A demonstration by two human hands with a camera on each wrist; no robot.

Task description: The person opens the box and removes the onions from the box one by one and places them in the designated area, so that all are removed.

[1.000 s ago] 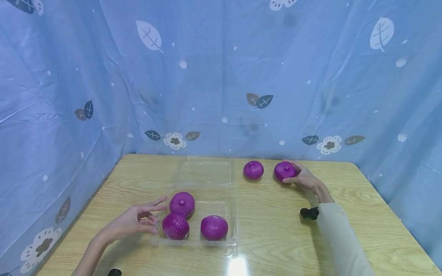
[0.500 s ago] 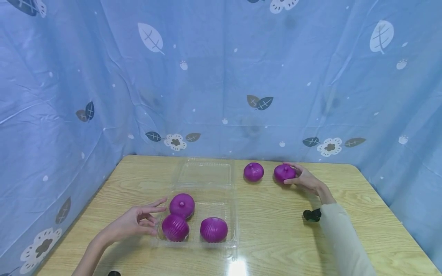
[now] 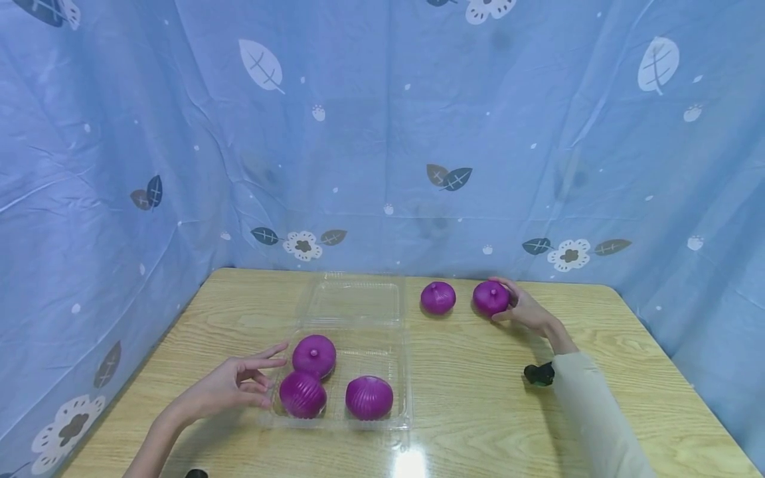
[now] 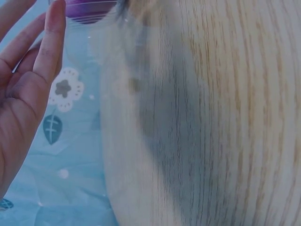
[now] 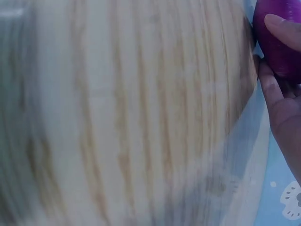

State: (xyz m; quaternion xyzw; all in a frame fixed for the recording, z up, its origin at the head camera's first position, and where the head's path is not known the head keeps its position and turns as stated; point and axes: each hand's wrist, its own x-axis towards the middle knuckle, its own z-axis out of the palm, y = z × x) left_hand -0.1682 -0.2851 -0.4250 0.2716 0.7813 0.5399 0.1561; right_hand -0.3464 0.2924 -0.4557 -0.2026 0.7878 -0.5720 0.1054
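My right hand (image 3: pixel 528 312) curves its fingers and thumb around a purple onion (image 3: pixel 490 298) at the back right of the table. In the right wrist view, the thumb lies across this onion (image 5: pixel 277 42) and a finger reaches under its side. The left hand (image 3: pixel 230 385) touches the left edge of a clear plastic clamshell box (image 3: pixel 409 398), its fingers loosely spread. Three more onions sit in the box: a back-left onion (image 3: pixel 314 356), a front-left onion (image 3: pixel 303 395) and a right onion (image 3: pixel 369 398). The left wrist view catches part of a boxed onion (image 4: pixel 89 10).
Another purple onion (image 3: pixel 438 297) stands on the table just left of the gripped one. The box's clear lid (image 3: pixel 356 300) lies folded back behind it. Blue patterned curtains (image 3: pixel 382 133) hang around the wooden table (image 3: pixel 478 411). A black device (image 3: pixel 539 374) sits at the right wrist.
Almost nothing differs. The right hand's fingers shift slightly on the onion, which stays in its place. The left hand keeps its place at the box, and the view tilts a little.
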